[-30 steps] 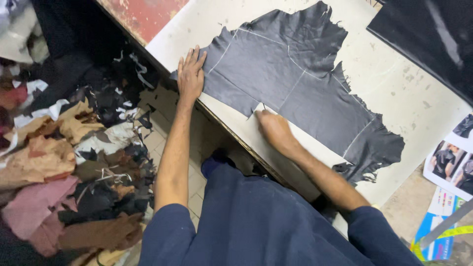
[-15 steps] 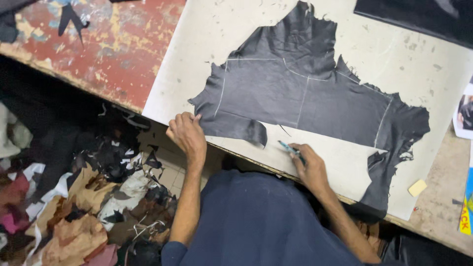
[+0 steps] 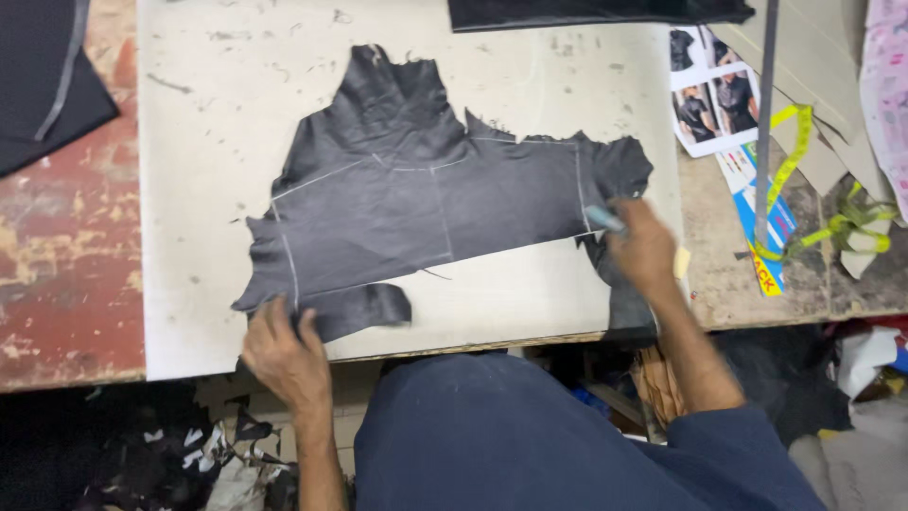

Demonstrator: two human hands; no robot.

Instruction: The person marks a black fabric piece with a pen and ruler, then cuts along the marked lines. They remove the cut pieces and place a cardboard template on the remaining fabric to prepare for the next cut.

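Note:
A dark grey leather hide (image 3: 426, 194) with pale marked lines lies flat on a white cutting board (image 3: 218, 104). My left hand (image 3: 284, 352) rests at the board's near edge, fingers spread on the hide's lower left flap. My right hand (image 3: 643, 248) grips a small light-blue handled cutting tool (image 3: 605, 220) at the hide's right side, where a marked line ends. A cut runs along the hide's lower edge and a strip (image 3: 364, 308) hangs partly loose near my left hand.
A worn red table surface (image 3: 66, 255) lies left of the board. Black material (image 3: 47, 85) sits at top left and another piece (image 3: 596, 11) at top. Photo sheets (image 3: 709, 95), a yellow measuring tape (image 3: 804, 189) and a metal ruler (image 3: 764, 114) lie right. Scraps (image 3: 218, 464) cover the floor.
My right hand has moved with the tool from the hide's lower middle to its right side. My left hand stays on the lower left flap. The view has shifted right.

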